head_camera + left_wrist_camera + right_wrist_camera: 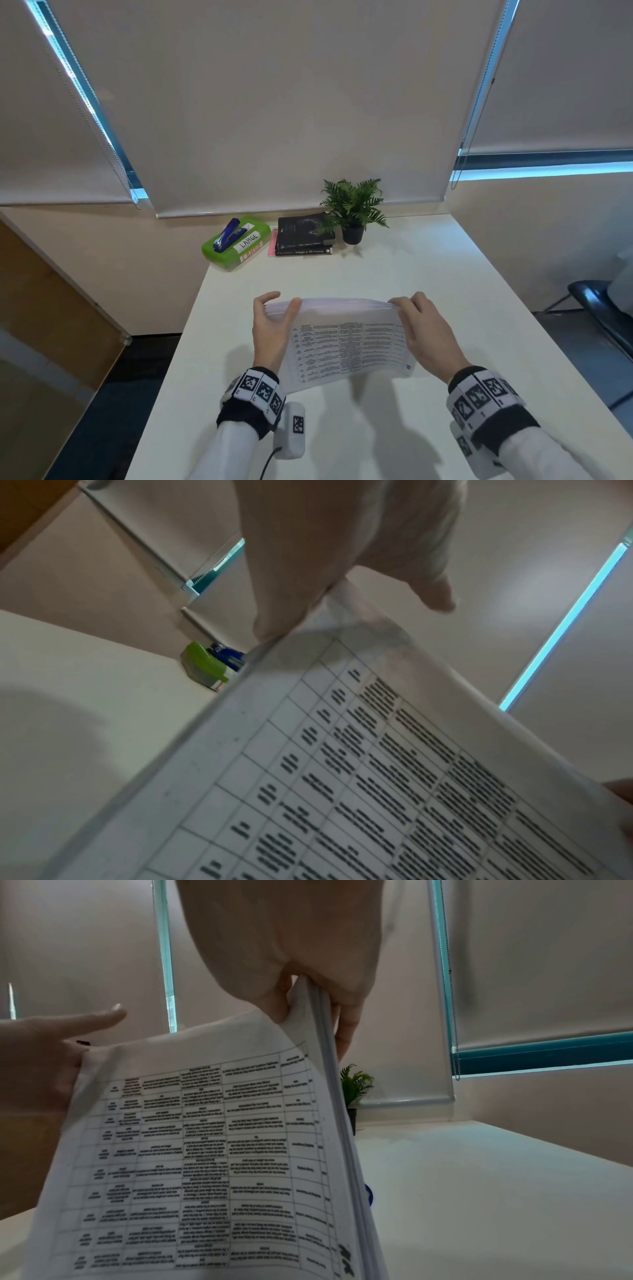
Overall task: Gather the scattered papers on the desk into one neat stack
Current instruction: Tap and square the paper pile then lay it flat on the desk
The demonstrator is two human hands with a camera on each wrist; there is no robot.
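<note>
Two hands hold one stack of papers (346, 337) above the white surface (445, 291), roughly at its middle. The left hand (270, 329) grips the stack's left end, thumb on the printed top sheet and fingers (270, 297) curled round the far corner. The right hand (424, 329) grips the right end; in the right wrist view the sheet edges sit pinched between its thumb and fingers (346, 1026). The stack is tilted, far edge raised and bowed upward, near edge lower toward the person. Whether the near edge touches the surface cannot be told. The top sheet carries a printed table, and the sheet edges look roughly lined up on the right side.

Bare surface lies on all sides of the stack: a wide strip to the right edge, a narrower one to the left edge, and open room beyond toward the far end.

Along the far end stand one green box (236, 244) at the left corner, overhanging the edge slightly, with one blue stapler (227, 234) on its lid. Just right of it lie two dark books (305, 236) stacked one on the other, with something pink against their left side. One small potted plant (354, 209) stands beside the books at their right. One dark chair (603, 308) sits off the right edge.
</note>
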